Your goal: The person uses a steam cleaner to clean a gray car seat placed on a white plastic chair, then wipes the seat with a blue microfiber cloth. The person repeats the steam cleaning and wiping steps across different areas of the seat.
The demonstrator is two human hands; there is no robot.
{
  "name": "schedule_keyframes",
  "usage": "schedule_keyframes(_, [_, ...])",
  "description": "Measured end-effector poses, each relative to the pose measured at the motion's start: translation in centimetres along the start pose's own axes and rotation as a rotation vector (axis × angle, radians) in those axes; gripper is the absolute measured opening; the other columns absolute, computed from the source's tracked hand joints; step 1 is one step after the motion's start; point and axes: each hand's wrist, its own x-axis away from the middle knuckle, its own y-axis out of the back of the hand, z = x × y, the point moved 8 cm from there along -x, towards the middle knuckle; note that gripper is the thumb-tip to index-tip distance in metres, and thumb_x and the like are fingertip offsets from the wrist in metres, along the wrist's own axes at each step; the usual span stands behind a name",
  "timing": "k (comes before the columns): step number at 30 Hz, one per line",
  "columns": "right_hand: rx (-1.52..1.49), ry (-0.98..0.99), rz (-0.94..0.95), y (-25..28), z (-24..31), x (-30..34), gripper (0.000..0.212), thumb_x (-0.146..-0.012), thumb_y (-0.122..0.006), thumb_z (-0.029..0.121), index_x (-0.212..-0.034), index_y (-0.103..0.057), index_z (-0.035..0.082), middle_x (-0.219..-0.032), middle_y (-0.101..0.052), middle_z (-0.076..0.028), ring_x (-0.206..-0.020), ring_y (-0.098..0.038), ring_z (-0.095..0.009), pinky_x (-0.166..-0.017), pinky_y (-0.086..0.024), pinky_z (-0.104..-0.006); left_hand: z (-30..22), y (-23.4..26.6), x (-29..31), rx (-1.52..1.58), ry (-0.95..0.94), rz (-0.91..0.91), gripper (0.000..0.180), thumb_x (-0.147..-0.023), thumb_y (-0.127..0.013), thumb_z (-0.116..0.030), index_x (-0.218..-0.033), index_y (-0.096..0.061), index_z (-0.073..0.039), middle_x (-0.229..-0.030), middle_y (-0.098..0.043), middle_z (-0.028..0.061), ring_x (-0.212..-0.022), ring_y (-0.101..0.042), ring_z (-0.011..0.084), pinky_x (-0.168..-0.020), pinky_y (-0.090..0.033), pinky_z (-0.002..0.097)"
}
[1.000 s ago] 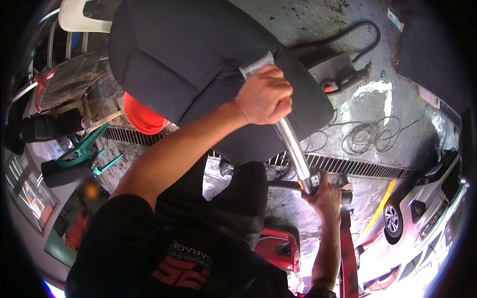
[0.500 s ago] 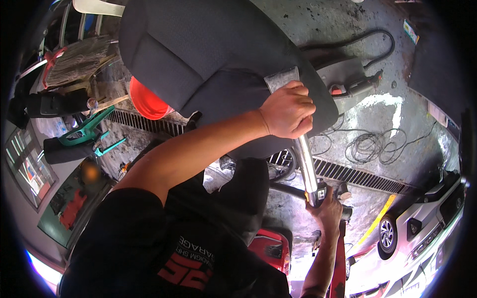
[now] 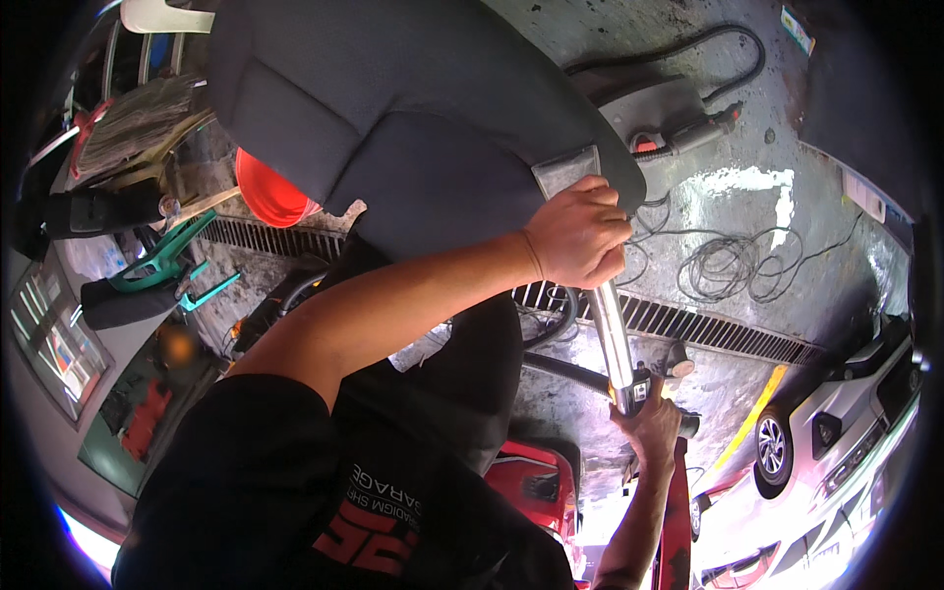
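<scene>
A dark grey fabric car seat (image 3: 324,88) fills the upper middle. Pressed against its right part is the flat, clear nozzle (image 3: 567,173) of a metal extraction vacuum wand (image 3: 612,334). My left hand (image 3: 580,234) is wrapped round the tube just below the nozzle, knuckles up. Farther down, my right hand (image 3: 649,428) grips the wand's black handle end, its fingers partly hidden. A dark hose (image 3: 565,374) runs leftward near that end.
A red bucket (image 3: 270,192) stands beyond my left forearm, near a green plastic chair (image 3: 162,261). A floor drain grate (image 3: 708,329) crosses behind the wand. Coiled cable (image 3: 723,267) and a grey-black machine attachment (image 3: 678,123) lie on the floor. A white car (image 3: 836,442) is at right.
The nozzle has slid toward the seat's right edge and slightly nearer to me. Both hands keep their grip on the wand. The view has shifted, and the seat appears farther left.
</scene>
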Motion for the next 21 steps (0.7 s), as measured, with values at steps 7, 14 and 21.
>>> schedule_keyframes(7, [-0.029, -0.055, 0.005, -2.1, -2.8, 2.6, 0.078, -0.073, -0.095, 0.038, -0.130, -0.050, 0.007, -0.074, -0.072, -0.017, -0.067, -0.073, -0.041, -0.068, -0.058, -0.0507, -1.9, -4.2, 0.5, 0.065, -0.006, 0.047, 0.017, -0.073, -0.066, -0.016, -0.065, -0.052, -0.011, -0.068, -0.054, 0.0053, -0.076, -0.056, 0.0268, -0.093, -0.048, 0.0402])
schedule_keyframes(14, [-0.101, -0.286, 0.160, -5.2, -5.6, 8.8, 0.084, -0.073, -0.093, 0.043, -0.135, -0.049, 0.007, -0.073, -0.071, -0.018, -0.070, -0.073, -0.043, -0.068, -0.057, -0.0548, -4.4, -10.0, 0.9, 0.212, 0.030, 0.181, 0.019, -0.078, -0.065, -0.021, -0.064, -0.057, -0.011, -0.067, -0.060, 0.0060, -0.077, -0.059, 0.0272, -0.097, -0.048, 0.0446])
schedule_keyframes(21, [-0.229, -0.365, 0.098, -2.6, -6.9, 13.3, 0.107, -0.064, -0.096, 0.045, -0.152, -0.047, 0.008, -0.087, -0.076, -0.021, -0.080, -0.075, -0.042, -0.074, -0.059, -0.0543, -9.6, -8.4, -2.7, 0.266, -0.032, 0.195, 0.019, -0.077, -0.069, -0.023, -0.062, -0.065, -0.012, -0.065, -0.064, 0.0053, -0.078, -0.062, 0.0254, -0.093, -0.049, 0.0433])
